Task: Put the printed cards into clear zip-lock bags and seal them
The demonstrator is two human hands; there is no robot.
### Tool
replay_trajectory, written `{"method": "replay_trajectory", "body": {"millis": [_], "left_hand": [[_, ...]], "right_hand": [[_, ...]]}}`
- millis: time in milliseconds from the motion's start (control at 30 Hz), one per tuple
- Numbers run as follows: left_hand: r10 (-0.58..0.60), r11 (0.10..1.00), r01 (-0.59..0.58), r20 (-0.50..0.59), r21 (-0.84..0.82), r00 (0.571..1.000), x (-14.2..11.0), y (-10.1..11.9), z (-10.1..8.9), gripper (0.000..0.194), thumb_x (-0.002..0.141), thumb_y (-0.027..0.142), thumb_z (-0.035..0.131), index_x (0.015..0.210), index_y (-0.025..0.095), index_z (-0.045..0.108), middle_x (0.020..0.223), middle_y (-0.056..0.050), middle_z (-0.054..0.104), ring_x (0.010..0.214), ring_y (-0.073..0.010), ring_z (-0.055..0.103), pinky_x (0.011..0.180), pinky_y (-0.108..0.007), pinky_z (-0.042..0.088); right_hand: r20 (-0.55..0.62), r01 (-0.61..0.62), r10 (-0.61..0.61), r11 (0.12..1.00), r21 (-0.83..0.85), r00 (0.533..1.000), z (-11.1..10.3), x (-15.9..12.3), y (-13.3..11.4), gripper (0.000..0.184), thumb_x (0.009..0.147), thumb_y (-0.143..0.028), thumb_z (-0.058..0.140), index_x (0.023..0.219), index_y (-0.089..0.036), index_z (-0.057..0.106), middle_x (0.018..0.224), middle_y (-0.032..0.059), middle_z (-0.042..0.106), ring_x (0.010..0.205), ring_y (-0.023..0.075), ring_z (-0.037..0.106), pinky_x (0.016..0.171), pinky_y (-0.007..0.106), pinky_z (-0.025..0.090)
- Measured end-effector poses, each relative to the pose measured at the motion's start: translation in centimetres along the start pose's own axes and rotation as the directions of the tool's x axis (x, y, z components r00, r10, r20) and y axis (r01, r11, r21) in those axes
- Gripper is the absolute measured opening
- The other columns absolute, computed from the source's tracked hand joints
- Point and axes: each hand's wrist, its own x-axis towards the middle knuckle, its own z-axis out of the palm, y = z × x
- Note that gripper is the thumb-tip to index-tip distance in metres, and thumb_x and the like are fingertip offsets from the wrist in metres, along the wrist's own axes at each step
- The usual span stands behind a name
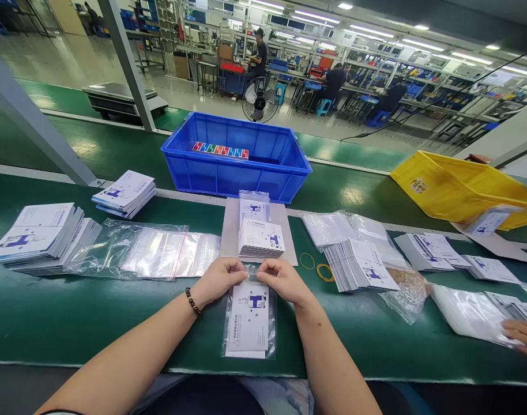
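Observation:
A clear zip bag (272, 328) lies flat on the green table before me, with a printed white booklet (248, 317) inside it. My left hand (222, 280) pinches the bag's top edge on the left. Thumb and fingers of my right hand (285, 279) pinch that same edge on the right, close to the left hand. Just beyond my fingers, a stack of booklets (261, 237) rests on a grey card sheet (229, 230). A filled zip bag (253, 208) lies behind that stack.
Booklet stacks (36, 233) and empty clear bags (155, 251) lie to the left. More booklets (361, 265), bags (328, 227) and rubber bands (325, 272) are on the right. A blue bin (237, 173) and yellow bin (458, 187) stand behind. Another person's hand (523, 334) is at far right.

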Motion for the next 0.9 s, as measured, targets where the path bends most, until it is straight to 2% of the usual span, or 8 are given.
{"method": "replay_trajectory", "body": {"millis": [167,367,633,767,900], "left_hand": [[-0.031,0.997,0.034,0.033,-0.071,0.999,0.0,-0.2,-0.4,0.018,0.068,0.031,0.057,0.067,0.013,0.053,0.059,0.002,0.052,0.048,-0.0085,0.047,0.047,-0.021,0.037],[0.011,0.997,-0.011,-0.006,-0.079,1.0,0.1,-0.5,-0.7,0.018,0.07,0.029,0.055,0.062,0.015,0.047,0.052,0.005,0.047,0.044,-0.0062,0.043,0.047,-0.02,0.037],[0.013,0.997,-0.013,0.004,-0.08,1.0,0.1,-0.3,-0.4,0.014,0.07,0.027,0.054,0.064,0.014,0.05,0.055,0.005,0.047,0.045,-0.0066,0.042,0.046,-0.02,0.036],[0.021,1.0,-0.021,-0.004,0.015,1.0,0.0,-0.1,-0.1,0.013,0.068,0.025,0.053,0.063,0.013,0.053,0.056,0.003,0.049,0.05,-0.008,0.044,0.048,-0.02,0.035],[0.031,0.998,-0.03,-0.021,0.059,0.999,0.0,0.0,0.0,0.012,0.068,0.025,0.053,0.061,0.014,0.054,0.058,0.003,0.051,0.055,-0.0087,0.045,0.052,-0.02,0.036]], "right_hand": [[-0.072,0.031,-0.032,0.999,-0.015,0.997,-0.1,0.0,-0.1,0.013,0.067,-0.024,0.055,0.058,-0.015,0.053,0.057,-0.0022,0.05,0.054,0.0092,0.043,0.051,0.021,0.034],[-0.06,-0.048,0.051,0.998,0.041,0.997,-0.6,0.1,0.2,0.016,0.066,-0.029,0.056,0.062,-0.014,0.058,0.059,0.0,0.054,0.054,0.0105,0.045,0.053,0.024,0.035],[-0.082,0.016,-0.021,0.998,-0.063,0.996,-0.3,0.0,0.1,0.017,0.07,-0.026,0.052,0.058,-0.015,0.053,0.056,-0.0021,0.05,0.053,0.009,0.042,0.051,0.022,0.033],[-0.045,0.009,-0.011,0.999,-0.035,0.999,0.2,0.0,-0.1,0.013,0.068,-0.024,0.054,0.058,-0.015,0.055,0.055,-0.0027,0.049,0.052,0.0085,0.041,0.049,0.021,0.033],[-0.034,0.055,-0.059,0.994,-0.095,0.998,0.7,0.0,-0.3,0.012,0.069,-0.02,0.052,0.058,-0.015,0.055,0.056,-0.0026,0.05,0.053,0.0086,0.043,0.052,0.021,0.034]]}}
